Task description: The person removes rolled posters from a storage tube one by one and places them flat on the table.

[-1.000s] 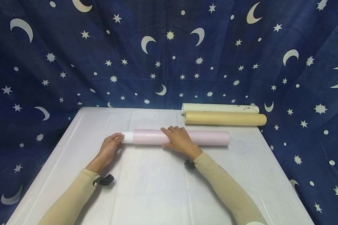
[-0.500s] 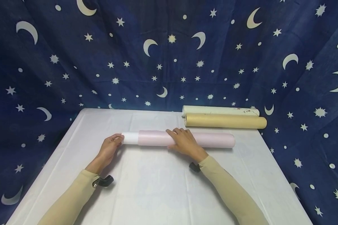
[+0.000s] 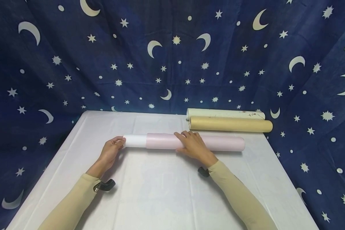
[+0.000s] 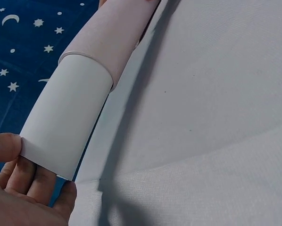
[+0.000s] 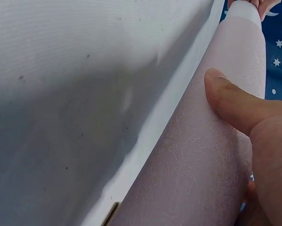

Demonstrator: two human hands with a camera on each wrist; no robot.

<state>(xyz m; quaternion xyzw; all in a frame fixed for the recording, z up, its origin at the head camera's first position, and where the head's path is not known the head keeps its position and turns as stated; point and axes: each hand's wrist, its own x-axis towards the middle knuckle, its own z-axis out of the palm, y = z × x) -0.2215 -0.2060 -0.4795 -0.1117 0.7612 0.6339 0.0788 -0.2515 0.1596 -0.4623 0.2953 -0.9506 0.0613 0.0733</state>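
Observation:
A pink wallpaper roll (image 3: 162,141) lies crosswise near the middle of the table in the head view. From its left end sticks a white rolled sheet or tube (image 3: 135,141), narrower than the pink one. My left hand (image 3: 110,152) pinches the white piece's outer end; the left wrist view shows the thumb at its rim and fingers under the end (image 4: 65,113). My right hand (image 3: 195,146) grips the pink roll around its middle. In the right wrist view the thumb lies along the roll's finely creased surface (image 5: 188,160), and most other fingers are hidden.
Behind, at the back right of the white-covered table (image 3: 161,191), a gold roll (image 3: 230,124) lies in front of a cream roll (image 3: 218,113) with a branch print. A dark blue curtain (image 3: 172,76) with moons and stars hangs around the table.
My right hand has slid rightward with the pink roll, so a longer stretch of the white piece shows. The left hand has stayed nearly in place on the white end.

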